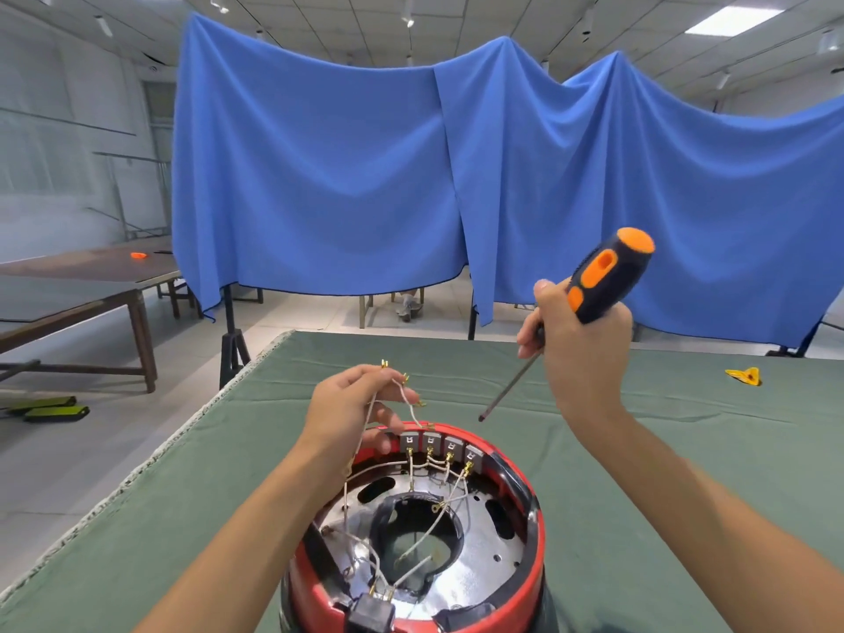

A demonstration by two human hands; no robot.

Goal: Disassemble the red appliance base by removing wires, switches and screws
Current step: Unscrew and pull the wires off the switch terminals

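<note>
red base point(536, 532): 1 | switches point(440, 443): 4 | screwdriver point(603, 285): 1 | yellow object point(745, 376): 1

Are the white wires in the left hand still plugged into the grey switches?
Unplugged: the white wires in the left hand end in bare brass terminals, lifted clear of the grey switches.

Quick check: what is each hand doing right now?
Left hand: fingers pinch loose white wires lifted from the red base.
Right hand: grips the screwdriver, tip in the air.

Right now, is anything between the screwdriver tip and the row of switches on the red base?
Nothing blocks it. The screwdriver tip hangs in open air above the switches; the left hand holds loose wires up just left of them.
</note>
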